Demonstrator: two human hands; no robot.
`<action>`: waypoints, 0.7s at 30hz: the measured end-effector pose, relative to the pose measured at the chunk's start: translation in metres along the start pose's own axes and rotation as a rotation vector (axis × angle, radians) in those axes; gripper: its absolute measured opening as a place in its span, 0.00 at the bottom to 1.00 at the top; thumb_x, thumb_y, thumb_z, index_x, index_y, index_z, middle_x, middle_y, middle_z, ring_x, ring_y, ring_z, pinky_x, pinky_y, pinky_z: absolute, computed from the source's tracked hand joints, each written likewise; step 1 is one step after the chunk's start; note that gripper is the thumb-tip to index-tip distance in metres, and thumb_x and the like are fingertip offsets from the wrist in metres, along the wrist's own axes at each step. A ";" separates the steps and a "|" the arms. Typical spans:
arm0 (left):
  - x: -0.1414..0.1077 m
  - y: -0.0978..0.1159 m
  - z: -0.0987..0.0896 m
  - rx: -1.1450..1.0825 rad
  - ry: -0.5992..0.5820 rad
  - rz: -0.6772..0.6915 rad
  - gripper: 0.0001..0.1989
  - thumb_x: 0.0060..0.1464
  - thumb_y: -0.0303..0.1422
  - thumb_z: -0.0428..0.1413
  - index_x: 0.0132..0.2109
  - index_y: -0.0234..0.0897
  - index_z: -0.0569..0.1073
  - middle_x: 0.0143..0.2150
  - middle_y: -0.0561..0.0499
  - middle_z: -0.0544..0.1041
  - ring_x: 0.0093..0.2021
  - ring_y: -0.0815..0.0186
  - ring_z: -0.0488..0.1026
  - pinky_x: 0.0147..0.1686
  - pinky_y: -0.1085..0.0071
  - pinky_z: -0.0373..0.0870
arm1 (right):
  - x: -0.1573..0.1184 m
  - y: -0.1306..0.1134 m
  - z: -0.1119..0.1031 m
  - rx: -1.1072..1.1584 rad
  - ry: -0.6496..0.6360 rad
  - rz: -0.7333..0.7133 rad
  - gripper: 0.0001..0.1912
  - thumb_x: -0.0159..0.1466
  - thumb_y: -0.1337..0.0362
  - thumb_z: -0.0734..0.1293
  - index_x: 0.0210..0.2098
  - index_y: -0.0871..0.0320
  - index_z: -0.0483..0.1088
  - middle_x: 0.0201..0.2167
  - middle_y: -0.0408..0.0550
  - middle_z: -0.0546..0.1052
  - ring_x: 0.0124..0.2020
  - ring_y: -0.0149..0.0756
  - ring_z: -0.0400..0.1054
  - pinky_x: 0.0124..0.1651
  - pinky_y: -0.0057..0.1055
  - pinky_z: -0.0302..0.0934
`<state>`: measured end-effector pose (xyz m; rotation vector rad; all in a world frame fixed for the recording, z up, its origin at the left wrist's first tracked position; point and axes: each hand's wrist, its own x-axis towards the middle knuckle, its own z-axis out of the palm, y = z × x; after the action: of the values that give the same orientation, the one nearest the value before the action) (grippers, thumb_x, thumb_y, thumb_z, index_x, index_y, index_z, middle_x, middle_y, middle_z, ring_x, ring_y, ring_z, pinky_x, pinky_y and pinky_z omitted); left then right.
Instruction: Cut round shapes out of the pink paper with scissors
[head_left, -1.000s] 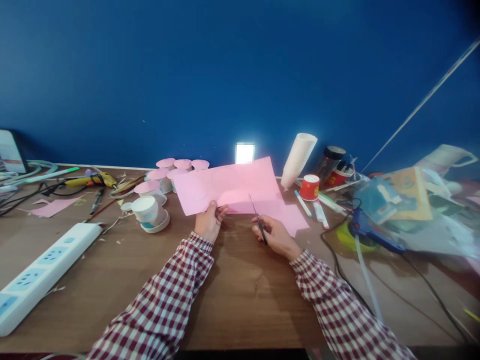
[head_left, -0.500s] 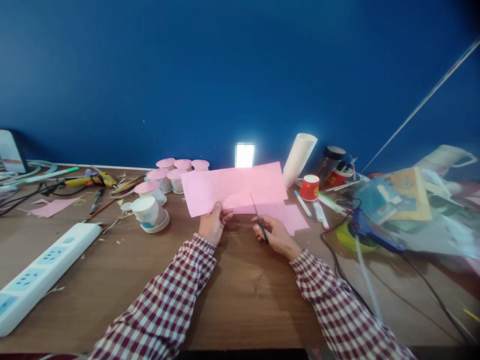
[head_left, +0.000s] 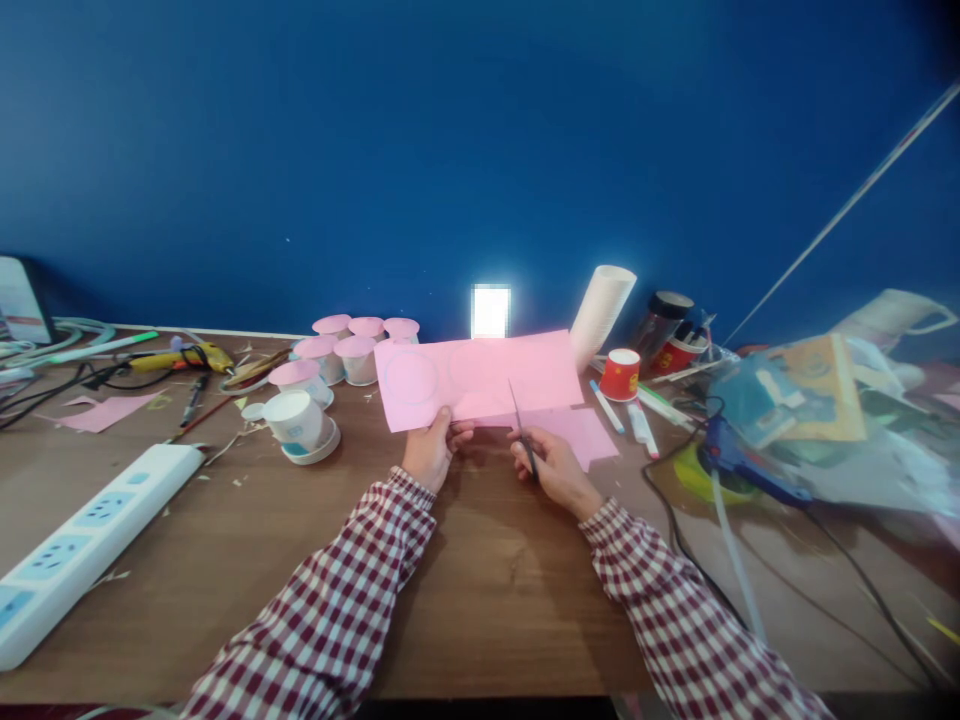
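Pink circle-marked ppr sheet (head_left: 540,370), tilted; dk scissors (head_left: 529,455) nr lower edge.

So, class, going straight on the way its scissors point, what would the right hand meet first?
Probably the pink sheet in the left hand: the scissors overlap it in view, though depth, and whether they touch, is unclear.

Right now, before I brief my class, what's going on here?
The person's left hand holds a rectangular pink paper sheet bearing a faint circle outline. The right hand holds dark-handled scissors, their blades over the sheet's lower edge; contact is unclear. White cups topped with pink discs stand to the left.
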<state>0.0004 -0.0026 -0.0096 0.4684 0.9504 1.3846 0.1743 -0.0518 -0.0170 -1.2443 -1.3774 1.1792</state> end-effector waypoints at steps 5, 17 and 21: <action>0.001 0.001 0.000 0.016 0.008 -0.001 0.02 0.58 0.23 0.50 0.37 0.30 0.67 0.24 0.53 0.73 0.23 0.71 0.74 0.23 0.79 0.73 | 0.001 -0.001 0.001 -0.020 0.027 -0.009 0.18 0.56 0.53 0.67 0.39 0.61 0.69 0.20 0.38 0.69 0.18 0.26 0.63 0.21 0.25 0.62; -0.001 0.002 0.001 0.046 0.033 -0.020 0.03 0.58 0.22 0.50 0.37 0.30 0.67 0.24 0.53 0.73 0.23 0.72 0.74 0.22 0.79 0.72 | 0.002 0.001 0.002 0.038 -0.016 0.039 0.20 0.56 0.54 0.67 0.42 0.62 0.67 0.22 0.39 0.70 0.20 0.26 0.64 0.24 0.26 0.62; -0.001 0.001 0.001 0.066 0.012 -0.036 0.02 0.58 0.23 0.51 0.38 0.29 0.68 0.25 0.52 0.73 0.23 0.71 0.74 0.22 0.79 0.72 | 0.003 0.003 0.000 0.056 -0.021 0.024 0.20 0.56 0.52 0.67 0.42 0.61 0.67 0.22 0.39 0.69 0.20 0.27 0.64 0.24 0.26 0.62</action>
<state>0.0006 -0.0030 -0.0079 0.4911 1.0125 1.3280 0.1743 -0.0487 -0.0194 -1.2156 -1.3387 1.2426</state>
